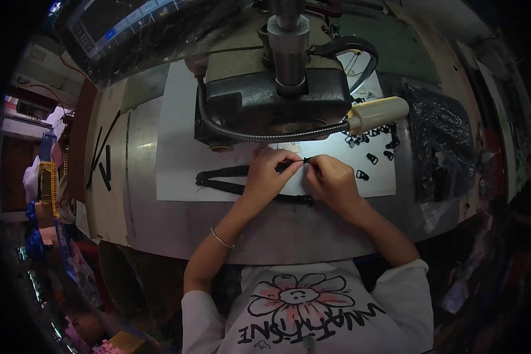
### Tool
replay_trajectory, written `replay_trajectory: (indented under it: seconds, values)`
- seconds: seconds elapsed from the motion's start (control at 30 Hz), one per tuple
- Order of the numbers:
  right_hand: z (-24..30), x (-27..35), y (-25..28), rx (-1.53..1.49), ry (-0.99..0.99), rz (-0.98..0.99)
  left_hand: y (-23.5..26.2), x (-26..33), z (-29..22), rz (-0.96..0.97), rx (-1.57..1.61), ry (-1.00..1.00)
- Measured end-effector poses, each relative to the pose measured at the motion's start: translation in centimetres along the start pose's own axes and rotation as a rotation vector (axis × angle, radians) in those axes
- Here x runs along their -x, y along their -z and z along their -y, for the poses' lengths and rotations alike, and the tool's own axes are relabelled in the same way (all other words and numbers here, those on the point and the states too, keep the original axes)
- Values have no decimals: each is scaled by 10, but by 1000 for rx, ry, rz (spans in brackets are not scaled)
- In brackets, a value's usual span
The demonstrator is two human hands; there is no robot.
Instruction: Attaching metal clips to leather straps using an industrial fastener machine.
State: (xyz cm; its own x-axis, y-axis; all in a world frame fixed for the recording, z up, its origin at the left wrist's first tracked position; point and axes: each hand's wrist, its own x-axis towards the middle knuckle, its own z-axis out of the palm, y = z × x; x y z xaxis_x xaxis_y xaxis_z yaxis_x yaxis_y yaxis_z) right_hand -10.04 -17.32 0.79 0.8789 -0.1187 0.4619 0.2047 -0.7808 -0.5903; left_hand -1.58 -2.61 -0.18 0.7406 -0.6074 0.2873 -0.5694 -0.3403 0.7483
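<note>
My left hand (266,176) and my right hand (331,182) meet over a white sheet (177,159) in front of a press machine (271,97). Both pinch the end of a black strap (221,180) whose two lengths trail off to the left. A small black piece, too small to make out, sits between my fingertips at the strap's end. A pile of small black buckles (374,144) lies just right of my right hand, under a cream lamp head (379,114) on a flexible neck.
A black plastic bag (442,141) lies at the table's right side. Several black strips (103,162) rest on the left part of the metal table (159,224). A plastic-covered screen (130,29) stands at the back left.
</note>
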Motion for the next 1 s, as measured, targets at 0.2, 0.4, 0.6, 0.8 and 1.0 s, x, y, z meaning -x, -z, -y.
replay_trajectory:
  seconds: [0.2,0.4,0.6,0.8,1.0]
  values:
    - [-8,-1,9,-303,-131,145,7,-1,-2,47,32,-19]
    - [-14,-4,14,-740,-371,402,24,-8,4,358,213,-103]
    - [-11,-9,16,-648,-355,493,24,-4,7,301,14,-208]
    - [-22,-4,4,-696,-345,414,28,-3,5,302,21,-193]
    - [-33,-31,-1,-898,-510,417,17,2,20,-94,-493,-458]
